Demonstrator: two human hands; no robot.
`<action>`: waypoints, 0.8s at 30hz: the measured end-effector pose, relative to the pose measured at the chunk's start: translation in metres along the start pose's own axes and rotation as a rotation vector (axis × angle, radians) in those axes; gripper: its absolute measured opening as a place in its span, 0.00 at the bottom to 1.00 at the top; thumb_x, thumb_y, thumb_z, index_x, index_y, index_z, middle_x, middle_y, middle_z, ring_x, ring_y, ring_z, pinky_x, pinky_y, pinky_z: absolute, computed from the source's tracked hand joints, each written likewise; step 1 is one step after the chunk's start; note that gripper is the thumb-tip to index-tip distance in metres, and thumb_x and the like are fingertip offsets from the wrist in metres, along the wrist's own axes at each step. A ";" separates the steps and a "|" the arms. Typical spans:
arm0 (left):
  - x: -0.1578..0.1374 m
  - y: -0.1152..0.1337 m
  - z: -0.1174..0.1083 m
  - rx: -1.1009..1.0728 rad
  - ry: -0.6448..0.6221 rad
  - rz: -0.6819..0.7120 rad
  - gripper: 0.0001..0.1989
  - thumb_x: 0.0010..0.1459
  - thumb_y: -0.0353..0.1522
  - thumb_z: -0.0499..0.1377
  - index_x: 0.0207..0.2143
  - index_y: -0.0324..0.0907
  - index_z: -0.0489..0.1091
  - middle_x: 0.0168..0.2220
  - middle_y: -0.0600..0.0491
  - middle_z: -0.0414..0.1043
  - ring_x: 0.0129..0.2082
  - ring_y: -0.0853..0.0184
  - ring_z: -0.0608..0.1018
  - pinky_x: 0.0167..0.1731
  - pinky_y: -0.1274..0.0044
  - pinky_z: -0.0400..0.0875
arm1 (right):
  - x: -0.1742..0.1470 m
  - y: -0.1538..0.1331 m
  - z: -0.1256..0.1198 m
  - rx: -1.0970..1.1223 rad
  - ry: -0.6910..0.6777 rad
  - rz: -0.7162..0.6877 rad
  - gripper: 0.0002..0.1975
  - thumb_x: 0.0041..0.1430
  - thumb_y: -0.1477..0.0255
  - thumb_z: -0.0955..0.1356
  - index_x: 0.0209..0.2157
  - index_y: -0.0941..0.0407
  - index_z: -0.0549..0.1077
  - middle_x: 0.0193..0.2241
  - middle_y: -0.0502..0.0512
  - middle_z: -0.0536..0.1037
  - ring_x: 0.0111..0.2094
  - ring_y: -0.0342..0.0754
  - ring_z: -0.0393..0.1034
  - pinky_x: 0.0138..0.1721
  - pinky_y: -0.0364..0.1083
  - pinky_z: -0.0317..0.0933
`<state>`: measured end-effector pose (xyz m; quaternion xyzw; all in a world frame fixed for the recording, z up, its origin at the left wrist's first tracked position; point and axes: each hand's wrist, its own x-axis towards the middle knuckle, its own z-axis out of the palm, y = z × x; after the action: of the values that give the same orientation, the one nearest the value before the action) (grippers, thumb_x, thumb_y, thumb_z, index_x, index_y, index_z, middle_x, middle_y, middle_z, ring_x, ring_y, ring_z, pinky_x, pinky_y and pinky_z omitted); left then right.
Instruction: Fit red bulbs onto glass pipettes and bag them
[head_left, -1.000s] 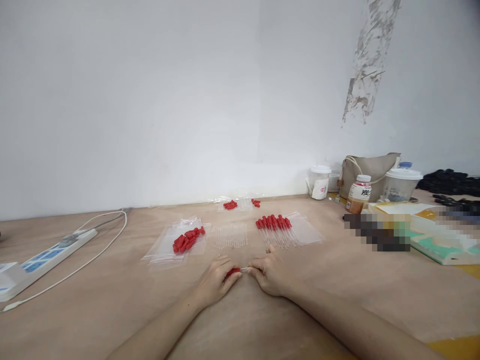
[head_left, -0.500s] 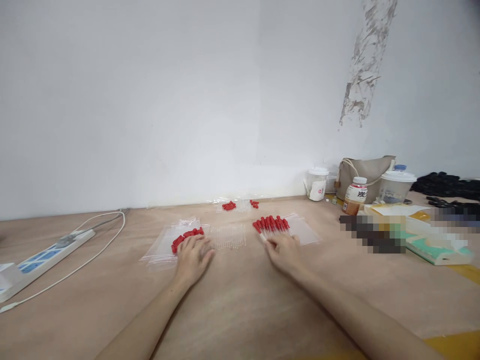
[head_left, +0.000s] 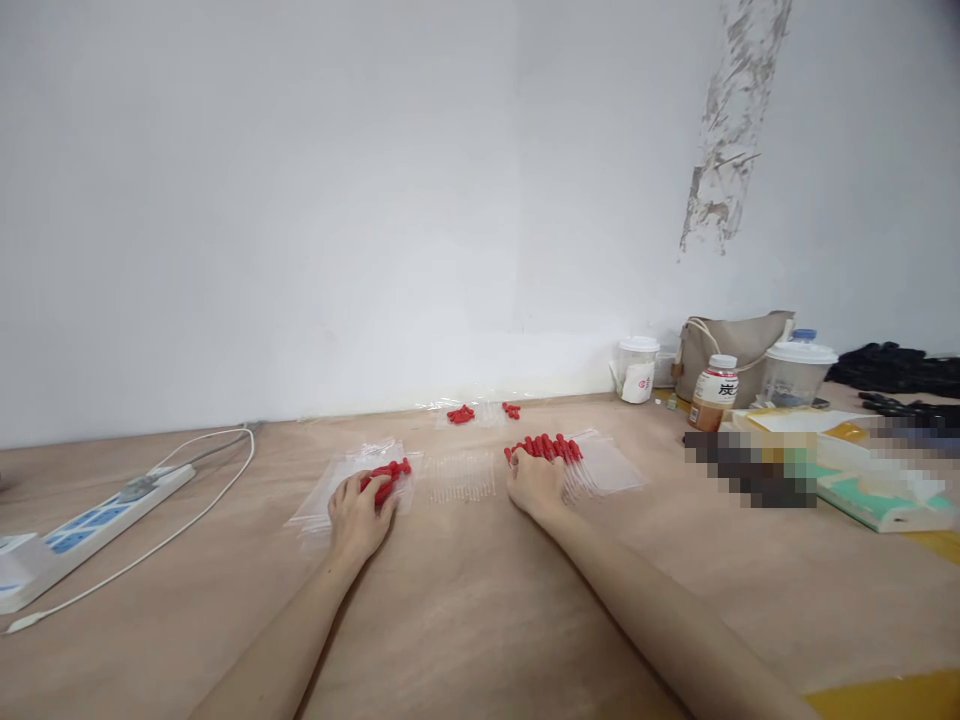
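Note:
My left hand (head_left: 358, 515) lies over a pile of red rubber bulbs (head_left: 394, 468) on clear plastic bags (head_left: 322, 495). Its thumb and fingers are bent round red bulbs in the pile. At the left end of a row of droppers with red bulbs (head_left: 555, 447) is my right hand (head_left: 536, 485), fingers curled, tips at the bulb of the leftmost dropper. The hand covers part of that row. Between my hands lies a row of thin clear tubes (head_left: 461, 478), side by side on the table.
Two small groups of red bulbs (head_left: 460, 414) lie by the wall on clear plastic. More bags (head_left: 611, 465) are under the droppers. To the left are a power strip (head_left: 120, 515) and white cable. A lidded cup (head_left: 637, 370), bottle (head_left: 714, 392) and bag (head_left: 739, 345) stand at the right.
My right hand has shifted left and forward from the droppers' lower ends to the row's left end. My left hand has moved slightly left, onto the red bulbs.

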<state>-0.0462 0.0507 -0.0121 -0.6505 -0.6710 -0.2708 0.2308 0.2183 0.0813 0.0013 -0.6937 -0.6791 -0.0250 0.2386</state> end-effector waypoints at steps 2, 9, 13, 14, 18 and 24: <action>0.001 -0.003 0.002 -0.004 0.001 -0.006 0.12 0.49 0.35 0.56 0.37 0.44 0.70 0.43 0.48 0.64 0.43 0.57 0.65 0.42 0.68 0.59 | 0.002 -0.002 0.003 -0.007 -0.010 0.008 0.10 0.53 0.72 0.59 0.34 0.55 0.69 0.27 0.56 0.75 0.32 0.49 0.68 0.37 0.48 0.41; 0.005 -0.012 0.008 -0.128 -0.056 -0.003 0.08 0.48 0.33 0.55 0.33 0.41 0.67 0.39 0.49 0.64 0.38 0.61 0.69 0.39 0.72 0.64 | 0.003 -0.002 0.005 -0.005 -0.042 -0.015 0.10 0.52 0.71 0.60 0.31 0.54 0.71 0.30 0.56 0.76 0.35 0.49 0.67 0.38 0.49 0.40; 0.006 -0.014 0.009 -0.185 -0.040 -0.042 0.12 0.49 0.34 0.53 0.37 0.41 0.65 0.39 0.49 0.64 0.39 0.60 0.69 0.40 0.71 0.64 | 0.005 -0.007 0.005 -0.003 -0.060 -0.015 0.12 0.54 0.70 0.58 0.32 0.54 0.72 0.32 0.58 0.75 0.37 0.50 0.67 0.40 0.49 0.41; 0.007 -0.015 0.009 -0.200 -0.028 -0.053 0.12 0.50 0.35 0.52 0.38 0.40 0.64 0.39 0.48 0.65 0.39 0.60 0.69 0.39 0.71 0.65 | 0.005 -0.009 0.005 -0.003 -0.067 -0.012 0.13 0.54 0.69 0.58 0.32 0.54 0.72 0.32 0.58 0.75 0.37 0.50 0.67 0.40 0.49 0.41; 0.010 -0.019 0.011 -0.236 -0.006 -0.059 0.13 0.53 0.35 0.49 0.39 0.39 0.66 0.37 0.47 0.67 0.39 0.60 0.70 0.41 0.71 0.64 | 0.011 -0.020 0.008 -0.009 -0.122 0.018 0.15 0.53 0.67 0.59 0.32 0.58 0.73 0.31 0.63 0.75 0.36 0.52 0.68 0.41 0.51 0.43; 0.013 -0.022 0.012 -0.240 -0.006 -0.083 0.13 0.54 0.33 0.47 0.35 0.38 0.70 0.35 0.47 0.69 0.38 0.61 0.71 0.40 0.72 0.64 | 0.021 -0.033 0.010 -0.013 -0.220 0.065 0.15 0.51 0.69 0.60 0.33 0.60 0.73 0.34 0.67 0.75 0.37 0.54 0.69 0.41 0.52 0.45</action>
<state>-0.0680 0.0687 -0.0135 -0.6459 -0.6610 -0.3563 0.1378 0.1850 0.1032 0.0095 -0.7154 -0.6783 0.0545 0.1586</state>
